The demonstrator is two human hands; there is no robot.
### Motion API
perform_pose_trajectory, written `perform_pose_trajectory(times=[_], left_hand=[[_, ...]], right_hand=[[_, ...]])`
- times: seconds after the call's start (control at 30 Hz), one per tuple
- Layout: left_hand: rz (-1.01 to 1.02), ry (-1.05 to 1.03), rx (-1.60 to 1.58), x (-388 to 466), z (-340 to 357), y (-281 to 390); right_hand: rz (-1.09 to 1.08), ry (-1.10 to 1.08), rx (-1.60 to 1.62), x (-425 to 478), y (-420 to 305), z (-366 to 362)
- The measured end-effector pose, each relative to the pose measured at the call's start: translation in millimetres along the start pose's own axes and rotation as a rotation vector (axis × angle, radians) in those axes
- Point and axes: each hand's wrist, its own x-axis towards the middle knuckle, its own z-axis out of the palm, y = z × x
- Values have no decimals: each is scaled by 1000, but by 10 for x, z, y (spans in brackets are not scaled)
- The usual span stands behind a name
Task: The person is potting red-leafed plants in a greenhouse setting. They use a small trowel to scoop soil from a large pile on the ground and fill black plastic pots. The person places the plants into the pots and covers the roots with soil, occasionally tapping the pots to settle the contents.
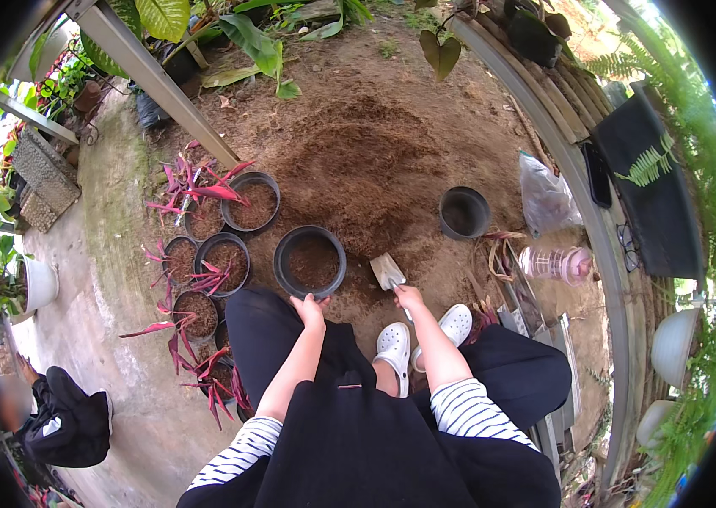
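My left hand (310,310) grips the near rim of a black plastic plant pot (277,270), which has brown soil (313,261) in its bottom. In my right hand (407,297) is the handle of a hand trowel (387,272). Its pale, soil-smeared blade points away from me, over the ground to the right of the pot. Loose brown potting soil (358,165) is spread in a heap just beyond both hands. Another black pot (464,212), dark inside, stands apart on the right.
Several soil-filled pots (223,263) with red-leaved plants crowd the left. A metal post (161,82) rises behind them. At right are a plastic bag (545,193), a pink bottle (555,265), and a bench edge with a phone (596,174) and glasses (628,247). A person (66,419) sits lower left.
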Motion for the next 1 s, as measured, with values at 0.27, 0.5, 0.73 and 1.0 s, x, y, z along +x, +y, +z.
perform_pose_trajectory(times=[0.27,0.5,0.73,1.0], left_hand=[[-95,-71,-80,125,-127,-54],[-446,-209,101,-81,-19,4],[-631,-249,276,-298,20,-43],[-613,-523,353,122,-213,-306]], right_hand=[[-25,75,2,97,-510,74],[25,211,192,-312,-147,-171],[-66,242,172,-520,-151,-487],[-284,229,168,-868,-515,-445]])
